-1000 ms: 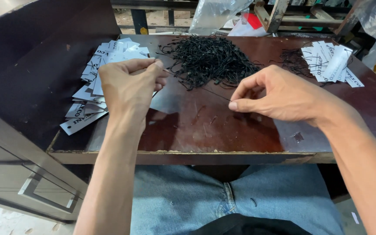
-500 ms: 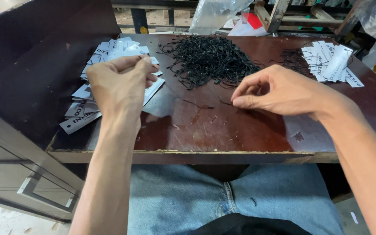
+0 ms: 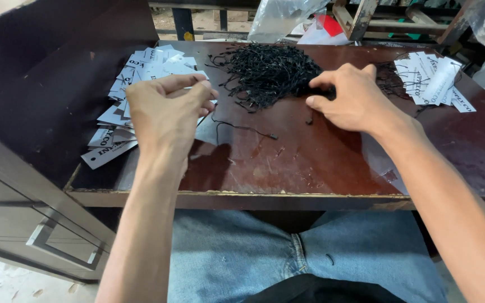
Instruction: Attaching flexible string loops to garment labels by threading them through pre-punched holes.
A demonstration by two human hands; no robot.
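While your left hand (image 3: 166, 109) pinches a tag (image 3: 204, 122) with a black string (image 3: 242, 128) hanging from it, your right hand (image 3: 355, 98) is half open, its fingertips touching the string pile (image 3: 268, 73) just beside it.

Left hand: our left hand (image 3: 166, 109) is raised over the white tags (image 3: 124, 112), fingers pinched on one black string (image 3: 242, 128) that trails down onto the table (image 3: 310, 163)
Right hand: our right hand (image 3: 352, 98) is at the edge of the string pile (image 3: 268, 73), fingertips touching it
Other tags: a second stack of tags (image 3: 430, 78) lies at the far right
Lap: blue jeans (image 3: 310, 258) show below the table edge
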